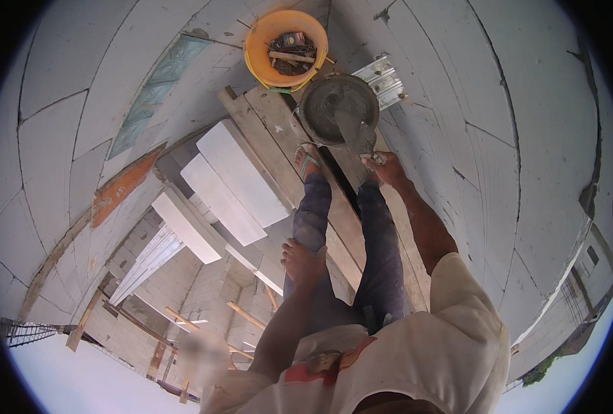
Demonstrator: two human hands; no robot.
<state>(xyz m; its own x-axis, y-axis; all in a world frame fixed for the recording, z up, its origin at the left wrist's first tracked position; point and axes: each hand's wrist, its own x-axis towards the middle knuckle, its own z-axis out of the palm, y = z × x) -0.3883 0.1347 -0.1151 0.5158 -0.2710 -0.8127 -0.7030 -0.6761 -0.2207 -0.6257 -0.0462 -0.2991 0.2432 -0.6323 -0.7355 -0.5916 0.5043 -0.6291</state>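
Note:
My right hand [387, 169] grips the handle of a trowel [352, 131], its blade coated in wet grey mortar. The blade lies over a round dark bucket [310, 124] with grey mortar inside, standing just beyond my feet. My left hand [302, 260] rests on my left knee, fingers spread over the dark trousers, holding nothing. Part of the trowel handle is hidden by my right fingers.
Beyond the mortar stands an orange bucket [255, 58] with sticks, dark bits and a small box. Wooden planks [268, 121] lie under my sandalled feet. White blocks [241, 165] are stacked at left, beside a drop. Block walls [451, 103] rise on both sides.

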